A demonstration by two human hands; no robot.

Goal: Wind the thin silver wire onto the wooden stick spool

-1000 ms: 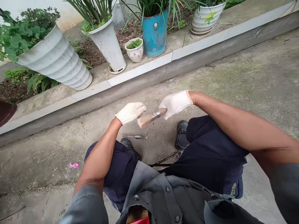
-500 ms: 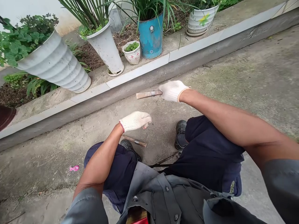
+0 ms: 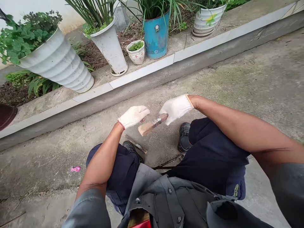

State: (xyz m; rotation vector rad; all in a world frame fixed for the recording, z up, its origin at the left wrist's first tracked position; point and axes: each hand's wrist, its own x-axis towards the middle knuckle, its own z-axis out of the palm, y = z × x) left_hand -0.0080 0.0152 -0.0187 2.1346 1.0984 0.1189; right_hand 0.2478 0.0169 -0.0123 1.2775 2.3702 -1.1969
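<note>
My right hand (image 3: 177, 108), in a white knit glove, is closed around one end of a short wooden stick (image 3: 146, 127) bound near the middle with silvery wire (image 3: 157, 121). Its pale end points down and left, below my left hand. My left hand (image 3: 134, 116), gloved too, has its fingers curled in a pinch. A very thin strand of wire (image 3: 148, 108) shows faintly by those fingertips. On the concrete beside my left shoe lies a second wooden stick (image 3: 135, 143), with a wire-like wrapping near one end.
A low tiled ledge (image 3: 142, 75) crosses ahead, bearing a ribbed white pot (image 3: 59, 65), a tall white pot (image 3: 111, 47), a small pot (image 3: 137, 57) and a blue bucket (image 3: 155, 39). A pink object (image 3: 75, 169) lies on the ground at left. A thin dark tool (image 3: 169, 161) lies between my feet.
My right hand has come down and toward me, and the bound stick now tilts down to the left. My left hand has shifted slightly up and left.
</note>
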